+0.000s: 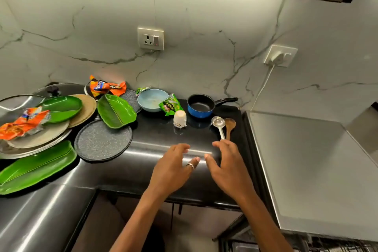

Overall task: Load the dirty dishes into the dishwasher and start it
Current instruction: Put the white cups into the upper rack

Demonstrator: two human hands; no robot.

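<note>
Dirty dishes cover a black countertop [155, 135]. A metal spoon [218, 125] and a wooden spoon [229, 127] lie side by side at the right. Behind them stand a blue saucepan [200, 106], an upturned white cup [180, 118] and a light blue bowl [152, 99]. Green leaf-shaped plates [115, 110] [61, 107] [34, 168], a dark speckled plate [103, 141] and beige plates [86, 108] pile up at the left. My left hand [173, 168] hovers open over the counter's front. My right hand [229, 165] is open, fingertips just at the spoon handles. The open dishwasher rack [296, 243] shows at the bottom right.
Orange snack wrappers [106, 87] [22, 122] and a green wrapper [170, 105] lie among the dishes. A glass lid [20, 102] sits at the far left. A steel-grey surface [306, 159] adjoins the counter on the right. Wall sockets [151, 39] [280, 55] are on the marble backsplash.
</note>
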